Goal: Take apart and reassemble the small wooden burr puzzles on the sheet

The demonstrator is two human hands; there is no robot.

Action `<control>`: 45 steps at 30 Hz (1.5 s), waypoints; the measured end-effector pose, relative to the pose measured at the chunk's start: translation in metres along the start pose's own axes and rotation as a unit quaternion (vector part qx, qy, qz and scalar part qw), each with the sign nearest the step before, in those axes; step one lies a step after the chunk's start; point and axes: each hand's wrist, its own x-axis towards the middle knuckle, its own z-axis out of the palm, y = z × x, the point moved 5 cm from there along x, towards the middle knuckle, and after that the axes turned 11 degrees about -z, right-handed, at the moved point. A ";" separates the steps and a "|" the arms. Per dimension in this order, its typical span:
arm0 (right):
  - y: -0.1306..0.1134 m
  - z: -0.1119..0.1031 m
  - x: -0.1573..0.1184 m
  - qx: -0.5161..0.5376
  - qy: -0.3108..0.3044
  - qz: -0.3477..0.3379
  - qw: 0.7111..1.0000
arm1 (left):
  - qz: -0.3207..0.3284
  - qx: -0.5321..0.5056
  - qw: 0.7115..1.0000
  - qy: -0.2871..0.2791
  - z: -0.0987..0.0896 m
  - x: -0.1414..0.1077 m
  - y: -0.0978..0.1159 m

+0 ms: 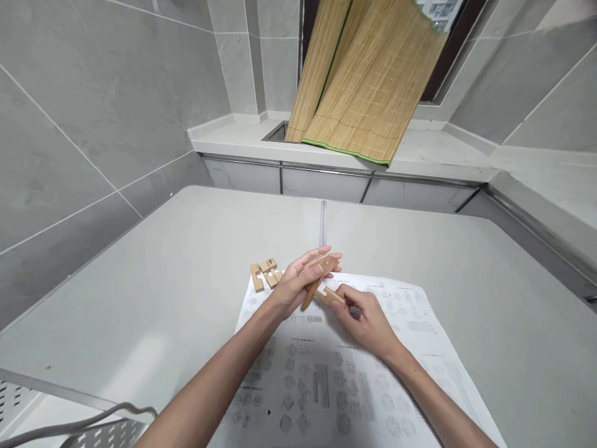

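Observation:
My left hand [298, 277] is closed round brown wooden pieces [327, 266], its thumb pressed on top; one dark strip slants down below the palm. My right hand [358, 309] pinches a lighter notched wooden piece [330, 296] between thumb and fingers, and its left end meets or nearly meets the pieces in my left hand. Left of my left hand, several light wooden blocks lie by the paper's upper left corner: a notched one [257, 278] and one with a dark mark [268, 265]. Under both hands lies a large printed sheet [373, 354].
The pale table [186, 249] has a seam down its middle. Behind it are a white ledge [242, 142] and a hanging bamboo mat [368, 81] with green edging. A grey cable [93, 418] and a perforated white surface are at the lower left.

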 end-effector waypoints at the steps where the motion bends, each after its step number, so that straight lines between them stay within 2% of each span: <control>1: -0.001 0.003 -0.001 -0.008 -0.010 0.000 1.000 | 0.004 -0.001 1.000 0.005 -0.001 -0.001 0.002; 5: -0.002 0.007 -0.002 0.018 -0.020 0.009 1.000 | 0.032 0.054 0.996 0.065 -0.008 -0.002 0.012; 9: 0.004 -0.001 -0.001 0.137 0.034 0.047 0.989 | 0.091 0.150 0.965 0.195 -0.017 -0.005 0.024; 11: 0.009 -0.006 -0.001 0.213 0.079 0.075 0.971 | 0.118 0.249 0.924 0.264 -0.020 -0.009 0.031; 14: 0.016 -0.014 -0.001 0.296 0.159 0.103 0.936 | 0.156 0.431 0.824 0.332 -0.022 -0.015 0.038; 16: 0.019 -0.017 -0.001 0.323 0.198 0.118 0.918 | 0.165 0.533 0.760 0.332 -0.024 -0.016 0.039; 18: 0.020 -0.018 0.000 0.333 0.221 0.126 0.908 | 0.157 0.605 0.714 0.314 -0.027 -0.015 0.035; 22: 0.021 -0.018 0.001 0.333 0.227 0.127 0.907 | 0.120 0.673 0.670 0.288 -0.032 -0.015 0.030; 26: 0.022 -0.016 0.001 0.328 0.205 0.137 0.912 | 0.065 0.703 0.660 0.257 -0.030 -0.019 0.030; 30: 0.022 -0.016 0.001 0.319 0.190 0.137 0.918 | 0.039 0.691 0.682 0.238 -0.030 -0.025 0.033; 35: 0.024 -0.014 -0.001 0.335 0.179 0.142 0.914 | 0.031 0.682 0.705 0.191 -0.035 -0.031 0.036; 45: 0.025 -0.014 -0.001 0.328 0.177 0.139 0.917 | 0.076 0.705 0.686 0.162 -0.041 -0.036 0.044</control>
